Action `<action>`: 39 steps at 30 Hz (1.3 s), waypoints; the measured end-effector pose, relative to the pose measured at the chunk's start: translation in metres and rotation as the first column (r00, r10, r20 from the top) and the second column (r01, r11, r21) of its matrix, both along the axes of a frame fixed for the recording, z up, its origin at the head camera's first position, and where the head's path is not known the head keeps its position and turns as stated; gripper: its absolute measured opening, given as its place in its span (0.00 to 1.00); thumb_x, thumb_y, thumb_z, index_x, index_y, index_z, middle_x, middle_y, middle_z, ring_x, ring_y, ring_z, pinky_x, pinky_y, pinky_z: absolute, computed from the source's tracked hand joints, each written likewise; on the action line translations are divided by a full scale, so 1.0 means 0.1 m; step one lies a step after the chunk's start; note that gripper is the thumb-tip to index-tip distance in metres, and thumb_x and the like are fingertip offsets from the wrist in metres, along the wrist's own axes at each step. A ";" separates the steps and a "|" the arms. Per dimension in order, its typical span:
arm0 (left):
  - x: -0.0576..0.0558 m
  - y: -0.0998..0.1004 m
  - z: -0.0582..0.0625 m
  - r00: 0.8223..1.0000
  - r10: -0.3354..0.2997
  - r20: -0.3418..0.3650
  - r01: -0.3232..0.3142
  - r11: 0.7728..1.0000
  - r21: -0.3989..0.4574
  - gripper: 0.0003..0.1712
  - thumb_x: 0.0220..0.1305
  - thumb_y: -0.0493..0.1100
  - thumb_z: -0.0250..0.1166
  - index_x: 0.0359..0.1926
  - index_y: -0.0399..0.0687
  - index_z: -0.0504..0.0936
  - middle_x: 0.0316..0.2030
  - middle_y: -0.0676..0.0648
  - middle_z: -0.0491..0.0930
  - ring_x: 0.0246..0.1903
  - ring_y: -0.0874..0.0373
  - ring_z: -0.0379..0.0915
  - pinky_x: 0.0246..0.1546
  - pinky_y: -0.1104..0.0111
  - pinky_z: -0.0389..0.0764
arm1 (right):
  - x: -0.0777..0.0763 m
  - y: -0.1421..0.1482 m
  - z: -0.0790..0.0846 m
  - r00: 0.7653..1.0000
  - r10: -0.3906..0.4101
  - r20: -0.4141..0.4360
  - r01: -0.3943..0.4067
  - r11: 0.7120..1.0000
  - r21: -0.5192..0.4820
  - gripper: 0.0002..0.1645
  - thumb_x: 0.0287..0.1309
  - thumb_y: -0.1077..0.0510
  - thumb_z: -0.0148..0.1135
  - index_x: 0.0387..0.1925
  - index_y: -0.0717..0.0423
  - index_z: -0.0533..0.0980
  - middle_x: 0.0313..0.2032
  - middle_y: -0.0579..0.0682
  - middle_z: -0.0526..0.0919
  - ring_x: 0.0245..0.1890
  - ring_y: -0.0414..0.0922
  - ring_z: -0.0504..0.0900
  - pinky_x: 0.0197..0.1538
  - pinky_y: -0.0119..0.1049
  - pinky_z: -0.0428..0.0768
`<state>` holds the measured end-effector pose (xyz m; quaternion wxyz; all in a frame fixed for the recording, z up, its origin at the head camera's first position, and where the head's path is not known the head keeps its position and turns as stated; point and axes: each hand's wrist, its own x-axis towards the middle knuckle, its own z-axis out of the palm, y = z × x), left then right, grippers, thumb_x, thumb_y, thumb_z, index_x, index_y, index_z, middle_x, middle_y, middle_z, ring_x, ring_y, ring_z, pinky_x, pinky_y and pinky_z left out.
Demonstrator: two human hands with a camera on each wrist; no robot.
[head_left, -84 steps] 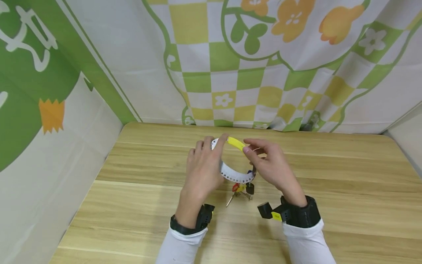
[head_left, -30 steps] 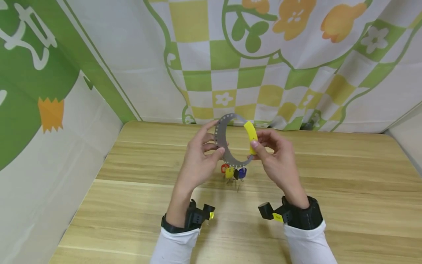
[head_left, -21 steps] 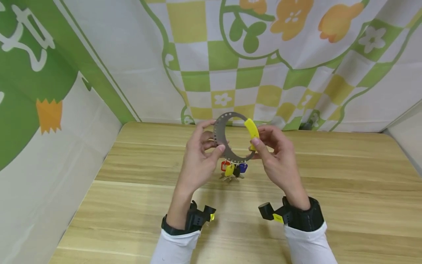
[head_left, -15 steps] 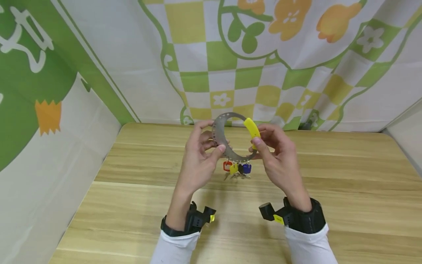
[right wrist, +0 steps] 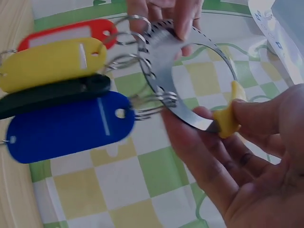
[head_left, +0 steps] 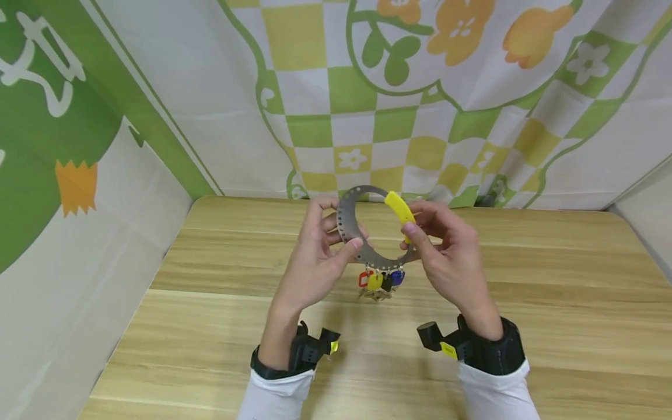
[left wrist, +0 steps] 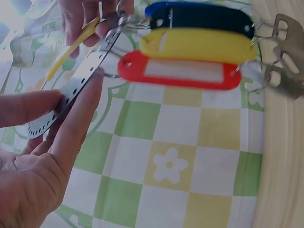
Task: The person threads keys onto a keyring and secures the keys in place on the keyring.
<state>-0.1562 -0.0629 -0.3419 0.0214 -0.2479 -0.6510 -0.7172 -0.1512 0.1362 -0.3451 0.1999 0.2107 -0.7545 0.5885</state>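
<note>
A large metal key ring (head_left: pixel 347 214), punched with small holes along its edge, is held up above the table. My left hand (head_left: pixel 317 265) pinches its left side between thumb and fingers. With thumb and fingers, my right hand (head_left: pixel 454 259) grips the yellow handle (head_left: pixel 399 208) on its right side. From the lower edge hang a red key tag (left wrist: pixel 178 75), a yellow key tag (right wrist: pixel 52 64), a black key tag (head_left: pixel 387 283) and a blue key tag (right wrist: pixel 71 128), on small wire rings. Keys (left wrist: pixel 289 52) dangle below the tags.
A wooden table (head_left: pixel 210 326) lies underneath. Behind it hangs a green, yellow and white checked curtain (head_left: pixel 352 128), and a patterned cloth wall (head_left: pixel 63 140) stands at the left.
The key ring was tipped flatter, with my left hand over it; it has since been turned up to show its grey face. In the last half second it has dropped slightly.
</note>
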 end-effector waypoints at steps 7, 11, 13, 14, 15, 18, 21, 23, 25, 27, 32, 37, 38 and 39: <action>0.03 -0.03 0.00 0.992 -0.057 0.109 0.069 0.991 -0.111 0.26 0.58 0.28 0.55 0.54 0.46 0.56 0.38 0.35 0.73 0.37 0.46 0.76 0.35 0.59 0.77 | 0.05 0.06 0.03 0.981 0.078 0.178 -0.097 0.990 0.105 0.12 0.60 0.60 0.53 0.46 0.55 0.70 0.32 0.56 0.73 0.24 0.47 0.78 0.23 0.38 0.76; 0.04 -0.06 -0.02 0.990 -0.085 0.115 0.106 0.975 -0.197 0.27 0.58 0.29 0.55 0.54 0.47 0.55 0.36 0.38 0.74 0.36 0.48 0.76 0.35 0.60 0.77 | 0.07 0.10 0.03 0.951 0.143 0.273 -0.184 0.974 0.132 0.11 0.62 0.60 0.51 0.46 0.55 0.67 0.33 0.58 0.72 0.25 0.47 0.78 0.24 0.39 0.77; 0.03 -0.07 -0.04 0.989 -0.088 0.115 0.114 0.964 -0.240 0.27 0.59 0.30 0.55 0.55 0.48 0.54 0.36 0.39 0.74 0.35 0.49 0.76 0.35 0.61 0.77 | 0.06 0.11 0.02 0.935 0.167 0.313 -0.215 0.968 0.126 0.11 0.62 0.60 0.51 0.46 0.56 0.67 0.33 0.58 0.71 0.26 0.48 0.78 0.24 0.40 0.77; 0.03 -0.07 -0.04 0.989 -0.088 0.118 0.116 0.959 -0.258 0.26 0.59 0.30 0.55 0.54 0.48 0.54 0.36 0.40 0.74 0.35 0.50 0.76 0.35 0.62 0.77 | 0.06 0.11 0.01 0.926 0.176 0.334 -0.227 0.966 0.121 0.11 0.62 0.60 0.51 0.46 0.56 0.66 0.34 0.59 0.71 0.26 0.49 0.78 0.25 0.41 0.77; 0.02 -0.08 -0.06 0.988 -0.086 0.125 0.118 0.954 -0.275 0.26 0.59 0.31 0.55 0.54 0.48 0.54 0.36 0.40 0.74 0.35 0.50 0.76 0.35 0.62 0.77 | 0.05 0.11 0.00 0.917 0.182 0.356 -0.237 0.964 0.118 0.11 0.62 0.60 0.50 0.46 0.57 0.66 0.34 0.59 0.70 0.26 0.49 0.79 0.25 0.41 0.77; 0.00 -0.08 -0.09 0.984 -0.080 0.159 0.126 0.944 -0.305 0.25 0.60 0.31 0.53 0.55 0.48 0.54 0.37 0.38 0.73 0.36 0.50 0.77 0.35 0.63 0.77 | 0.00 0.10 -0.04 0.893 0.191 0.407 -0.257 0.960 0.114 0.12 0.63 0.61 0.50 0.47 0.58 0.65 0.35 0.60 0.70 0.26 0.51 0.79 0.26 0.43 0.77; -0.02 -0.07 -0.13 0.976 -0.056 0.211 0.123 0.940 -0.319 0.25 0.61 0.31 0.51 0.56 0.47 0.53 0.38 0.37 0.71 0.36 0.49 0.76 0.33 0.63 0.77 | -0.05 0.09 -0.10 0.875 0.191 0.445 -0.267 0.957 0.114 0.13 0.63 0.61 0.50 0.48 0.60 0.64 0.35 0.62 0.70 0.26 0.52 0.79 0.26 0.44 0.77; -0.03 -0.06 -0.16 0.969 -0.033 0.244 0.115 0.938 -0.327 0.25 0.62 0.30 0.50 0.57 0.46 0.53 0.39 0.36 0.70 0.36 0.48 0.76 0.32 0.61 0.77 | -0.09 0.09 -0.15 0.863 0.189 0.470 -0.270 0.956 0.111 0.13 0.63 0.62 0.50 0.48 0.61 0.64 0.36 0.63 0.70 0.27 0.53 0.79 0.26 0.44 0.77; -0.05 -0.05 -0.19 0.962 0.004 0.273 0.092 0.937 -0.337 0.25 0.62 0.30 0.50 0.58 0.44 0.53 0.40 0.36 0.70 0.36 0.47 0.76 0.31 0.61 0.77 | -0.12 0.08 -0.19 0.849 0.178 0.498 -0.267 0.957 0.112 0.14 0.63 0.62 0.50 0.49 0.60 0.64 0.36 0.63 0.70 0.27 0.53 0.79 0.26 0.44 0.77; -0.07 -0.04 -0.21 0.959 0.056 0.277 0.052 0.928 -0.369 0.25 0.61 0.31 0.50 0.58 0.43 0.54 0.40 0.36 0.70 0.36 0.48 0.76 0.31 0.62 0.77 | -0.15 0.08 -0.23 0.836 0.167 0.522 -0.262 0.958 0.115 0.15 0.62 0.62 0.50 0.50 0.60 0.63 0.38 0.63 0.70 0.28 0.52 0.79 0.27 0.43 0.77; -0.12 0.00 -0.27 0.946 0.208 0.248 -0.065 0.873 -0.483 0.30 0.61 0.34 0.53 0.63 0.44 0.54 0.39 0.41 0.72 0.35 0.52 0.75 0.30 0.65 0.76 | -0.21 0.07 -0.32 0.822 0.157 0.548 -0.251 0.963 0.101 0.20 0.59 0.68 0.49 0.53 0.61 0.61 0.42 0.64 0.70 0.33 0.51 0.79 0.31 0.43 0.78; -0.17 0.04 -0.32 0.914 0.297 0.275 -0.121 0.848 -0.515 0.38 0.57 0.35 0.57 0.67 0.47 0.51 0.42 0.44 0.72 0.35 0.53 0.73 0.29 0.65 0.75 | -0.27 0.07 -0.43 0.825 0.136 0.548 -0.215 0.973 0.082 0.24 0.54 0.72 0.50 0.54 0.64 0.60 0.45 0.67 0.70 0.39 0.55 0.78 0.37 0.46 0.77; -0.18 0.05 -0.33 0.913 0.300 0.276 -0.121 0.846 -0.519 0.39 0.57 0.35 0.57 0.67 0.47 0.50 0.42 0.44 0.72 0.34 0.53 0.73 0.28 0.65 0.75 | -0.29 0.06 -0.45 0.827 0.122 0.549 -0.205 0.974 0.093 0.25 0.54 0.72 0.51 0.55 0.64 0.61 0.46 0.66 0.70 0.40 0.56 0.77 0.38 0.47 0.77; -0.18 0.05 -0.34 0.913 0.297 0.281 -0.117 0.848 -0.517 0.40 0.57 0.35 0.57 0.68 0.46 0.49 0.42 0.43 0.72 0.34 0.52 0.73 0.28 0.64 0.75 | -0.30 0.06 -0.47 0.830 0.106 0.547 -0.199 0.973 0.114 0.26 0.53 0.71 0.52 0.55 0.64 0.61 0.46 0.66 0.71 0.42 0.56 0.77 0.39 0.46 0.77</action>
